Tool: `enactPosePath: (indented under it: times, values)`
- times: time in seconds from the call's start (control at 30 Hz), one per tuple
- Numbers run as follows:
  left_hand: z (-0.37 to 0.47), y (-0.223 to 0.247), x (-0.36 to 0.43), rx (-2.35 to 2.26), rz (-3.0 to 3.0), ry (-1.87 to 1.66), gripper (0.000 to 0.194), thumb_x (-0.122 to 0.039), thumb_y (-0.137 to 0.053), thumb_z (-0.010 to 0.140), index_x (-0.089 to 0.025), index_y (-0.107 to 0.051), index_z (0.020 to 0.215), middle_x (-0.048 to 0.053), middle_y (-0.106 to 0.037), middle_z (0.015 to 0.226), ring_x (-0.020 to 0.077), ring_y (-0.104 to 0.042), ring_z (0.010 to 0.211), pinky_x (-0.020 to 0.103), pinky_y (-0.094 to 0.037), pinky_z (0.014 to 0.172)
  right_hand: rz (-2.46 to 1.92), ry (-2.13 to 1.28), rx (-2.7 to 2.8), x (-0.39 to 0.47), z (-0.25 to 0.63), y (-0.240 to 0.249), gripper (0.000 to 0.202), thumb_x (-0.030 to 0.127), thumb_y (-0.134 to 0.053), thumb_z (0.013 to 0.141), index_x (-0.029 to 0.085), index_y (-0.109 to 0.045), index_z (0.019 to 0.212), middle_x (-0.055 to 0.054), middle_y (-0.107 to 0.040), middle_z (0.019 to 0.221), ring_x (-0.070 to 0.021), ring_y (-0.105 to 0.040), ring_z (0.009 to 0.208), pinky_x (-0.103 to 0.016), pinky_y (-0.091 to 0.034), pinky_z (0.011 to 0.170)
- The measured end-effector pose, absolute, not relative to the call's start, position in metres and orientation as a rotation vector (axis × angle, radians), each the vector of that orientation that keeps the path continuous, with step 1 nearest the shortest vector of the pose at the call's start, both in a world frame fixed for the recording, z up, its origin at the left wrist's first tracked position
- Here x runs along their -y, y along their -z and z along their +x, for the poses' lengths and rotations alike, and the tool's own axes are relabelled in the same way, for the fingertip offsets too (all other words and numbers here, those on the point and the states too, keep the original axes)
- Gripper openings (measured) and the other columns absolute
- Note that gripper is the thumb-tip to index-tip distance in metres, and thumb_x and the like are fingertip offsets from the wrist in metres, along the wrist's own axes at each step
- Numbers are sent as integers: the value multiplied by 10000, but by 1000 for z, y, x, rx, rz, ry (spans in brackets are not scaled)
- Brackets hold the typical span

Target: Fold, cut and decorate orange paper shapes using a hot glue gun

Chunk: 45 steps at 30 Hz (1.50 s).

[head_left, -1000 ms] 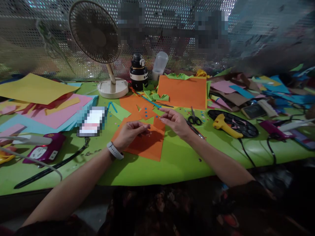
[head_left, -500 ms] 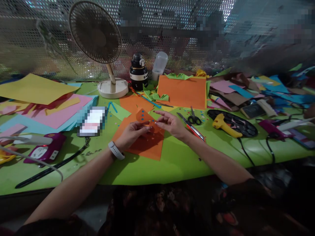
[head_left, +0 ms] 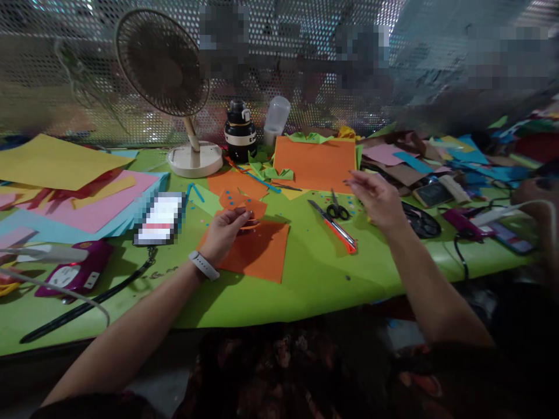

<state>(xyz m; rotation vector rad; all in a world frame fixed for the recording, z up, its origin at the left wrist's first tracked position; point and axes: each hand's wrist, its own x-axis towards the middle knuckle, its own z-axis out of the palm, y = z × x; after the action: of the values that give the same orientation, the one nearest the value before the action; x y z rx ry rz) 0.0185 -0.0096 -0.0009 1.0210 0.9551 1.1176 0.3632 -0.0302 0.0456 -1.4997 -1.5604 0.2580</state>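
My left hand [head_left: 226, 233] pinches an orange paper piece [head_left: 257, 208] with blue dots along its upper part. The piece is held just above an orange sheet [head_left: 257, 262] lying on the green tabletop. Off to the right, my right hand [head_left: 378, 198] is raised with nothing visible in it, its fingers stretched loosely forward. Below and behind it lies a black tray [head_left: 425, 224], largely covered by the hand. Nearer the middle rest black-handled scissors [head_left: 338, 211] and an orange-and-silver cutter knife [head_left: 338, 230]. The yellow glue gun is almost wholly hidden behind my right hand.
A white fan [head_left: 194, 160], a black bottle [head_left: 240, 131] and an orange board [head_left: 314, 166] stand or lie at the back. A phone [head_left: 161, 218] and stacked coloured paper [head_left: 105, 201] are on the left. Paper scraps [head_left: 410, 157] and a purple device [head_left: 467, 224] occupy the right.
My right hand has left the orange paper and moved right, over the black tray and glue gun. My left hand still holds the dotted piece, and the view has shifted slightly.
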Motion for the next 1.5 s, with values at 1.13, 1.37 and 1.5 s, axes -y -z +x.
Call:
enactPosePath:
  times: [1.13,1.37,1.5]
  values:
    - [17,-1,2,-974,902,-1356,310,-337,-834,691,-154,-653,863,26,-714,845,151,-728,759,253,-565,684,-2574,311,1799,92,454,5,787,629,-463,894,66,-444,1443,-261,-517,1416,-406,-507,1269,-491,-378,1038]
    - [16,1,1,-958,902,-1353,285,-322,-823,711,-155,-654,871,33,-714,841,158,-729,779,254,-563,686,-2448,341,1925,92,477,14,602,334,-436,924,19,-449,1437,-283,-583,1309,-372,-541,1195,-420,-391,994]
    - [16,0,2,-958,903,-1373,301,-326,-830,702,-153,-649,868,24,-708,840,154,-730,776,247,-559,684,-2485,419,1869,88,471,10,652,349,-516,866,41,-449,1437,-271,-586,1220,-379,-536,1157,-417,-409,955]
